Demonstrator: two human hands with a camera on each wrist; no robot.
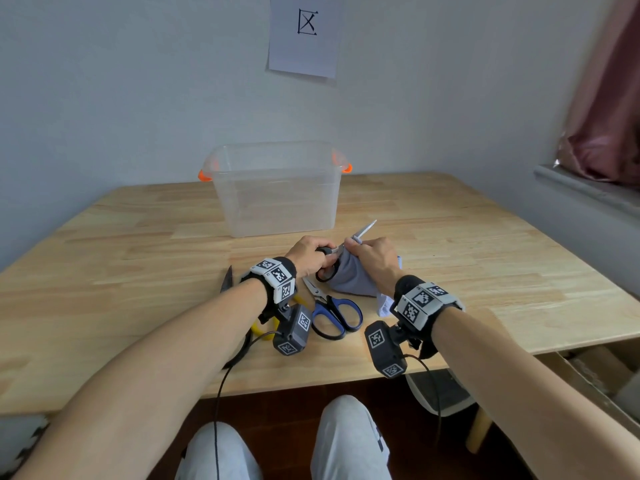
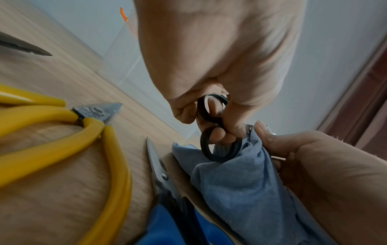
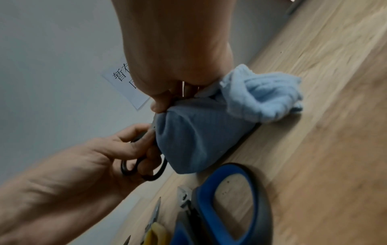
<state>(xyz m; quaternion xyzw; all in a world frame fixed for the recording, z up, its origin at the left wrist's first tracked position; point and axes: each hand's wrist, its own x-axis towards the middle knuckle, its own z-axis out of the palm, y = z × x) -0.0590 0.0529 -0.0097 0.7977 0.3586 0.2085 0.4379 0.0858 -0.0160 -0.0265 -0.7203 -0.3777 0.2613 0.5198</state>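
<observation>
My left hand (image 1: 313,256) grips the black ring handles of a small pair of scissors (image 2: 220,131), fingers curled through the loops (image 3: 142,167). Its silver blades (image 1: 365,230) point up and away toward the far right. My right hand (image 1: 375,256) pinches a blue-grey cloth (image 1: 349,277) around the blades near the pivot. The cloth (image 3: 196,137) hangs from that hand down to the wooden table (image 1: 485,258), with a paler bunched end (image 3: 263,96) lying beside it. The blade part under the cloth is hidden.
A clear plastic bin (image 1: 277,188) with orange handle clips stands behind the hands. Blue-handled scissors (image 1: 334,311), yellow-handled pliers (image 2: 69,137) and a dark blade (image 1: 227,278) lie near my left wrist. A sheet of paper (image 1: 304,32) hangs on the wall.
</observation>
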